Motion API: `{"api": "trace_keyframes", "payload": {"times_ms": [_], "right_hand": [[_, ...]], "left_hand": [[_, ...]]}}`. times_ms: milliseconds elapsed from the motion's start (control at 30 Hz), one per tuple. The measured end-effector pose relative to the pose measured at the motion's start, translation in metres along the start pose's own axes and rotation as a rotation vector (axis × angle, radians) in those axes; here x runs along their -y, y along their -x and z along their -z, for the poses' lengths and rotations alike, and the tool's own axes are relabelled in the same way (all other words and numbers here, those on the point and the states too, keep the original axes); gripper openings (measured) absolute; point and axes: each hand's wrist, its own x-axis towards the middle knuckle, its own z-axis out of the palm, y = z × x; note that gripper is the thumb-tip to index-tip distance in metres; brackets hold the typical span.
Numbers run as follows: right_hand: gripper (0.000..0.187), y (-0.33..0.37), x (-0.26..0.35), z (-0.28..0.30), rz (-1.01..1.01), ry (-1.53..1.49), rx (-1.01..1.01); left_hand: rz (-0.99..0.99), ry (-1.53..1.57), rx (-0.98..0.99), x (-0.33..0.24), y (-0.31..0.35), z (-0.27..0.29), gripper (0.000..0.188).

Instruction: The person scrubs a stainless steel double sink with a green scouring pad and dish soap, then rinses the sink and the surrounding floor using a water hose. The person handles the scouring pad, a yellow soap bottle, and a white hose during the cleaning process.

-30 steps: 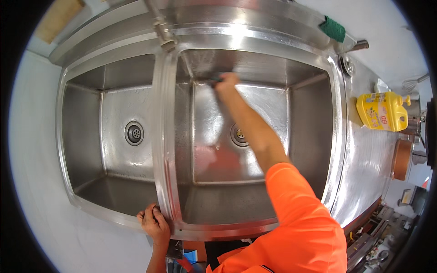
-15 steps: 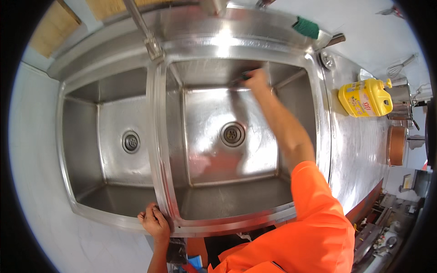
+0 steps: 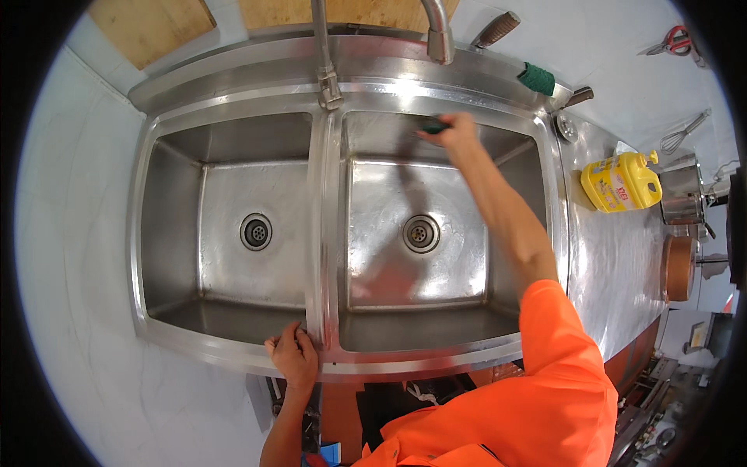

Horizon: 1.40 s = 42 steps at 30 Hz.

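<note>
A two-bowl stainless steel sink [image 3: 323, 233] lies in front of me. My right hand [image 3: 455, 131] reaches over the right bowl to its back wall. Its fingers are closed around a dark green scouring pad [image 3: 436, 124], partly hidden by the hand, which is pressed against the steel near the back rim. My left hand [image 3: 295, 356] rests at the front rim, close to the divider, its fingers curled over the edge. Each bowl has a round drain, the left drain [image 3: 256, 232] and the right drain [image 3: 421, 233].
Two faucet spouts, one upright [image 3: 327, 70] and one curved [image 3: 440, 43], rise behind the sink. A green pad [image 3: 537, 79] hangs on the backsplash. On the right counter stand a yellow jug [image 3: 620, 183], a drain strainer [image 3: 566, 127] and metal pots [image 3: 682, 191].
The view has shifted, so the sink sits further right and more of the wall shows. My right hand has moved up the back wall toward the rim with the pad. My left hand stays at the front rim.
</note>
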Motion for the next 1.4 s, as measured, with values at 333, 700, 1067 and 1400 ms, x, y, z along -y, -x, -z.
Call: {"api": "trace_keyframes", "payload": {"times_ms": [333,700,1067,1400], "right_hand": [[0.052,0.062,-0.211,0.02,0.288,0.99,0.434],[0.062,0.065,-0.161,-0.039,1.145,0.739,0.513],[0.058,0.06,-0.303,0.125,0.145,0.732,0.43],[0.057,0.088,-0.244,0.069,0.317,0.657,0.48]], "left_hand": [[0.023,-0.016,0.045,-0.003,-0.005,-0.001,0.016],[0.012,-0.044,0.028,-0.001,-0.006,-0.009,0.016],[0.168,-0.092,0.168,-0.006,-0.006,-0.006,0.016],[0.051,-0.105,0.102,-0.014,-0.016,-0.012,0.018]]}}
